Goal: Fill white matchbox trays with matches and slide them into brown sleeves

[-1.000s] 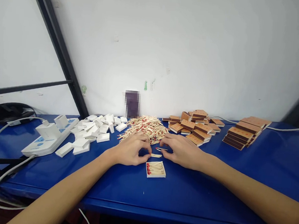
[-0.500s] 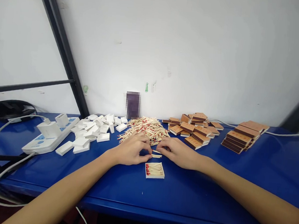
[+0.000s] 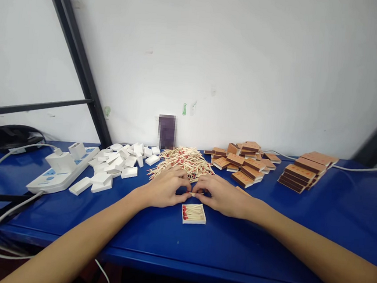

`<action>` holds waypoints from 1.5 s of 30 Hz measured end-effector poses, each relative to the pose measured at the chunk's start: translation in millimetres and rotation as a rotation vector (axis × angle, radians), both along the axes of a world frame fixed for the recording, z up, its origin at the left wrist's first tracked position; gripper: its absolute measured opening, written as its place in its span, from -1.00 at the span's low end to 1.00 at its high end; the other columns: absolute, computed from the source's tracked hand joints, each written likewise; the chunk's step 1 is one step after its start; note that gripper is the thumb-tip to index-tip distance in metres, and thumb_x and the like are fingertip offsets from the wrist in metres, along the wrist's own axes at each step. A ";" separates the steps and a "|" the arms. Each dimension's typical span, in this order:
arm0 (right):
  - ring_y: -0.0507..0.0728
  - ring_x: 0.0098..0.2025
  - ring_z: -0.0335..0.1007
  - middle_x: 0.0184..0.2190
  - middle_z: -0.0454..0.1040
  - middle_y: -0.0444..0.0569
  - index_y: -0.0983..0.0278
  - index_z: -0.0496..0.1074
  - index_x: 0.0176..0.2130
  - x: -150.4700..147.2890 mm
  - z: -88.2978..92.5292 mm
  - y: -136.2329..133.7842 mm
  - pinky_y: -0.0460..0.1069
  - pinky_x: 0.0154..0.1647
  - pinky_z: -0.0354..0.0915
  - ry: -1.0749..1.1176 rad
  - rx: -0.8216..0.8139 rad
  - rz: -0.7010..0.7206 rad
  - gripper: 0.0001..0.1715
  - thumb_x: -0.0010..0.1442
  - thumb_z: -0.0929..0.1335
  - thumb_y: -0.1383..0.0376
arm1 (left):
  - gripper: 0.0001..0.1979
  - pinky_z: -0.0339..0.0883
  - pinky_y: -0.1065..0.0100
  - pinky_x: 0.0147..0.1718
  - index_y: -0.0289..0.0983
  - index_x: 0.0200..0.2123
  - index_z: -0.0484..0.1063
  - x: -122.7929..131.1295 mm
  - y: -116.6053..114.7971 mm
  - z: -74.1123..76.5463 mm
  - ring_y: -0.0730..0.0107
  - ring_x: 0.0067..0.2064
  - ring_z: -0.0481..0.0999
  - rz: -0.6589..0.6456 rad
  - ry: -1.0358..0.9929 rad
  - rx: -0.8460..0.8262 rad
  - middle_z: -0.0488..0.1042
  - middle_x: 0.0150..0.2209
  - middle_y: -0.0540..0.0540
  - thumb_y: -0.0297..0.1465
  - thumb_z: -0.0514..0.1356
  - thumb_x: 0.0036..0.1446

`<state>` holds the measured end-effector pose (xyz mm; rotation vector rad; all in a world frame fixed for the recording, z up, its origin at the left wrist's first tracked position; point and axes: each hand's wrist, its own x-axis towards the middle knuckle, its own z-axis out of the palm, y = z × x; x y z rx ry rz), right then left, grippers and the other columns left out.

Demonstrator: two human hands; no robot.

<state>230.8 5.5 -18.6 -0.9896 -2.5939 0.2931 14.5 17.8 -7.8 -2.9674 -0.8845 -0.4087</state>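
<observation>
Between my two hands are a few matches (image 3: 192, 194), lying crosswise just in front of the match pile. My left hand (image 3: 167, 187) pinches their left end between thumb and fingers. At the other end, the fingertips of my right hand (image 3: 218, 195) close on the same matches. Just below the hands, a white matchbox tray (image 3: 193, 223) lies on the blue table, partly filled with matches whose red heads point left. Behind my hands rises a large heap of loose matches (image 3: 190, 159), red heads mixed in all directions.
White matchbox trays (image 3: 117, 164) lie piled at the left, beside a white power strip (image 3: 56, 176) with plugs and cables. To the right are a loose pile of brown matchbox sleeves (image 3: 247, 164) and a neater stack of matchboxes (image 3: 304, 171). A dark pixelated block (image 3: 167, 132) stands by the wall.
My right hand has moved slightly left and down, and its fingers have closed on the matches' right end. The left hand keeps its pinch. A matchbox edge now shows behind the right wrist.
</observation>
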 end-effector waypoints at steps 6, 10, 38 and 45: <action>0.15 -0.20 0.38 -0.28 0.50 -0.01 0.26 0.54 -0.22 3.1 2.8 -1.2 0.06 -0.15 0.22 -0.052 0.060 -0.021 -0.80 0.31 0.31 0.26 | -0.90 0.18 0.26 -0.14 -0.28 -0.26 0.42 4.5 -4.6 2.1 0.26 -0.17 0.36 0.006 0.058 0.008 0.41 -0.28 -0.06 -0.39 0.14 0.25; 0.14 -0.19 0.37 -0.28 0.50 -0.02 0.26 0.52 -0.25 2.1 1.6 -0.9 0.04 -0.15 0.22 -0.022 0.024 -0.025 -0.86 0.28 0.33 0.32 | -0.94 0.18 0.26 -0.14 -0.27 -0.27 0.38 4.5 -4.2 1.1 0.27 -0.20 0.35 -0.007 0.055 0.004 0.41 -0.30 -0.05 -0.41 0.14 0.23; 0.07 -0.34 0.38 -0.38 0.55 -0.06 0.29 0.53 -0.30 1.0 0.2 1.5 -0.02 -0.26 0.23 0.139 0.094 0.043 -0.84 0.25 0.33 0.36 | -0.83 0.21 0.25 -0.20 -0.29 -0.31 0.30 1.8 -6.5 9.6 0.29 -0.28 0.34 0.004 0.115 -0.011 0.41 -0.31 -0.09 -0.37 0.01 0.31; 0.02 -0.39 0.43 -0.41 0.56 -0.12 0.25 0.58 -0.28 7.4 24.5 -23.1 -0.10 -0.35 0.26 0.164 -0.058 0.155 -0.89 0.18 0.40 0.29 | -0.91 0.19 0.36 -0.28 -0.27 -0.37 0.39 1.3 -20.7 26.4 0.43 -0.38 0.34 -0.121 -0.009 -0.259 0.38 -0.44 0.04 -0.36 0.19 0.12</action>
